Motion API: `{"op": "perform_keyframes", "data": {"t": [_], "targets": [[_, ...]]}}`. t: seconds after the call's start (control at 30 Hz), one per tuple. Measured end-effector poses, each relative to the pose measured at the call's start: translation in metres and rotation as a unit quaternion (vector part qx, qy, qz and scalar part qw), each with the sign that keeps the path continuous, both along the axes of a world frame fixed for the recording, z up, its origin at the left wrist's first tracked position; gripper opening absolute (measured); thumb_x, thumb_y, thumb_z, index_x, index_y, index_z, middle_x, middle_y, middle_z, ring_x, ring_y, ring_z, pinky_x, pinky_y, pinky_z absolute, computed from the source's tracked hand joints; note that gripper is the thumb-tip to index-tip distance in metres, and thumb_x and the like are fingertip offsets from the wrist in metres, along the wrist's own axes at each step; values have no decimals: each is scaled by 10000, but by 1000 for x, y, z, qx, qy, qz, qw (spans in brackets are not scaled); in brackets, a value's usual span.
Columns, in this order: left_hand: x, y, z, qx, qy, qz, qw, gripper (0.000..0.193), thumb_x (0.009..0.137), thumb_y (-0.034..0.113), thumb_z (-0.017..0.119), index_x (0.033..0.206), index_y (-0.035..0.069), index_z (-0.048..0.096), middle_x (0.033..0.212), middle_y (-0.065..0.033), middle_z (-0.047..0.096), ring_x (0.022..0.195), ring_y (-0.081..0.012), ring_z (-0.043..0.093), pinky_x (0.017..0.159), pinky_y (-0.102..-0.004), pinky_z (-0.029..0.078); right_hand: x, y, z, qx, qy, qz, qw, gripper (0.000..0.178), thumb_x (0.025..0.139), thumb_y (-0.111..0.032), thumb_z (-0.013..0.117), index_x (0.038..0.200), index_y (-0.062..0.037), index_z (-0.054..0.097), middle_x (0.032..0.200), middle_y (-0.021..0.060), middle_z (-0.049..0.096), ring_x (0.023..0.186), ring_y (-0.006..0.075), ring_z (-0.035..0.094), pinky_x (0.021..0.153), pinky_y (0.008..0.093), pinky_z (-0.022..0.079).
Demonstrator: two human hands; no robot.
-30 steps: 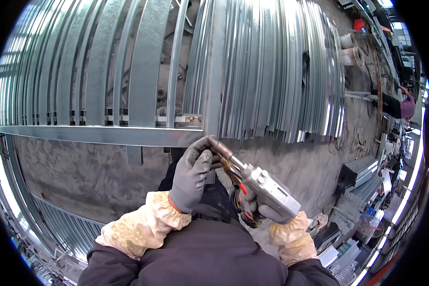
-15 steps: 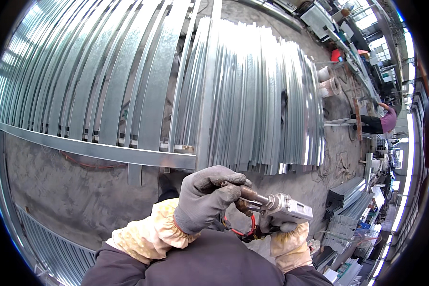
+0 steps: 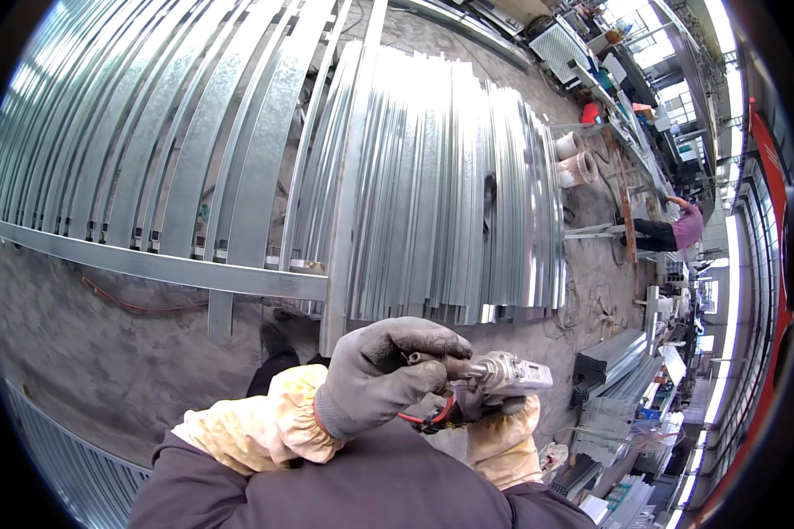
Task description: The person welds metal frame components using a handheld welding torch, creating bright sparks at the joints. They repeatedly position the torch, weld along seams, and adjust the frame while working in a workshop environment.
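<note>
A welding gun (image 3: 516, 375) with a silver block-shaped head and a brownish tubular nozzle lies crosswise in front of my chest. My left hand (image 3: 384, 379), in a grey glove, is closed, its thumb and fingers gripping the nozzle end. My right hand (image 3: 508, 406) is wrapped round the gun's body from beneath. Most of its fingers are hidden behind the silver head. A red cable (image 3: 441, 413) loops below the nozzle between the hands. Both forearms wear pale yellow stained sleeves.
A frame of galvanised steel bars (image 3: 150, 264) stands ahead on the left. Beside it lies a dense stack of metal profiles (image 3: 432, 194). Further right are white buckets (image 3: 578, 169), more metal lengths (image 3: 622, 361) and a person in a purple top (image 3: 686, 227). A reddish hose (image 3: 141, 309) crosses the floor.
My hands and the welding gun have shifted a little left, and the gun's head has risen slightly. The surroundings have also slid left in view. Both grips stay on the gun.
</note>
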State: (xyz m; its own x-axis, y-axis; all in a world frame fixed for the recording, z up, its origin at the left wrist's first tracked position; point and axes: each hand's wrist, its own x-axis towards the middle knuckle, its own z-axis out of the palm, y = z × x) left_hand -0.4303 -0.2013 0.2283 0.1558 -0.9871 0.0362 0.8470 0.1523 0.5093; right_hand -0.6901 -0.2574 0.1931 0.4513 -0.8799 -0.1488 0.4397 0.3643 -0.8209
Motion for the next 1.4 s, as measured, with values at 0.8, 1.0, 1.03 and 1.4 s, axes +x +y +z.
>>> {"op": "perform_keyframes", "data": {"t": [0.8, 1.0, 1.03, 1.4], "targets": [[1, -13, -2, 194, 69, 61, 977, 198, 998, 111, 626, 1123, -40, 601, 928, -155, 717, 775, -201, 714, 561, -317, 582, 35, 54, 60, 47, 215, -28, 975, 563, 845, -132, 802, 1320, 49, 560, 1015, 167, 705, 851, 232, 664, 779, 366, 542], [10, 1, -3, 156, 29, 61, 985, 176, 992, 95, 636, 1101, -39, 603, 927, -167, 730, 785, -186, 712, 679, -288, 588, 1, 30, 25, 9, 146, 137, 980, 722, 768, -196, 881, 1346, 51, 524, 1055, 166, 705, 839, 215, 674, 758, 346, 552], [16, 3, -2, 154, 5, 50, 987, 167, 990, 93, 638, 1086, -39, 601, 919, -171, 732, 786, -183, 712, 683, -285, 588, 2, 31, 24, 15, 150, 135, 979, 734, 768, -218, 884, 1347, 51, 520, 1052, 166, 707, 825, 213, 675, 745, 344, 553], [27, 15, -6, 163, -63, 40, 984, 137, 980, 92, 649, 967, -16, 566, 882, -188, 736, 752, -168, 709, 664, -287, 585, 15, 50, 25, -39, 234, 154, 959, 665, 799, -417, 854, 1223, 22, 590, 981, 89, 679, 811, 179, 656, 723, 317, 546]]}}
